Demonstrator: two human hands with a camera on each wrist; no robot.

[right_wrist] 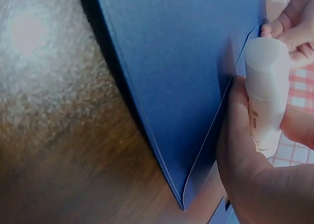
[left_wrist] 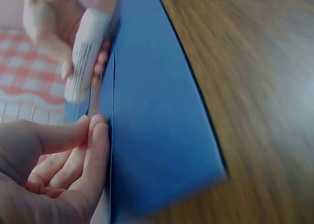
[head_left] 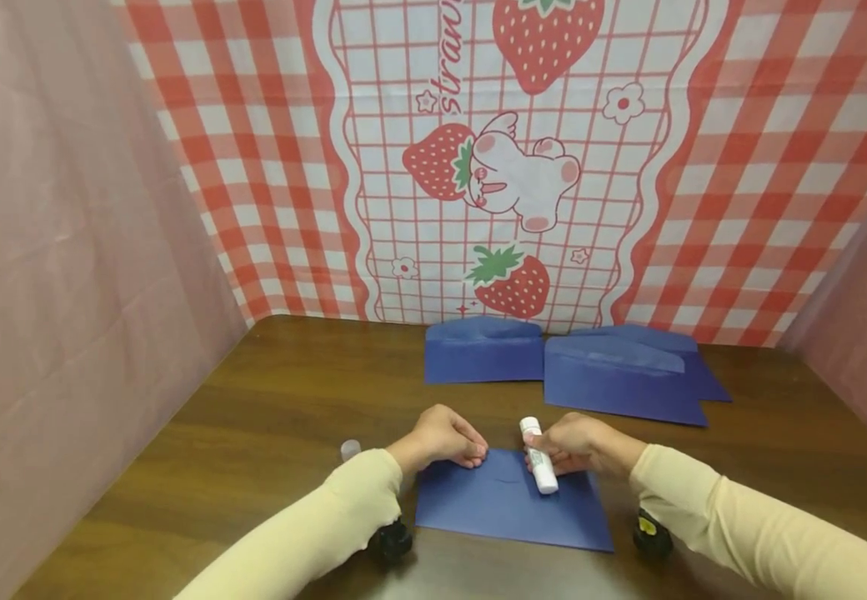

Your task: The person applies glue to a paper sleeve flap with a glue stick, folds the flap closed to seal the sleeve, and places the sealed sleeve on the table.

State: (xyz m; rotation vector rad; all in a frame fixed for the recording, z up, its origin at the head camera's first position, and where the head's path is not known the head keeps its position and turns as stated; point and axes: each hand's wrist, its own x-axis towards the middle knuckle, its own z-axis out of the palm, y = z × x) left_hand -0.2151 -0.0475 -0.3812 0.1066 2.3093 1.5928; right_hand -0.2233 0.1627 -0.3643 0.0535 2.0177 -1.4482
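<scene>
A dark blue envelope (head_left: 508, 508) lies on the table in front of the person, its long upper edge between the two hands. At that edge the left hand (head_left: 448, 437) pinches the envelope, thumb against fingertips; the left wrist view shows the tips meeting along the flap line. The right hand (head_left: 579, 442) grips a white glue stick (head_left: 541, 458) between thumb and fingers, slanted over the envelope's upper right part. Small print shows on the tube in the right wrist view. Whether the glue stick touches the paper, I cannot tell.
A small pale cap (head_left: 351, 450) sits left of the left hand. Several more blue envelopes (head_left: 621, 392) with raised flaps lie at the back of the brown wooden table (head_left: 253, 417), before a red checked strawberry cloth (head_left: 276, 167).
</scene>
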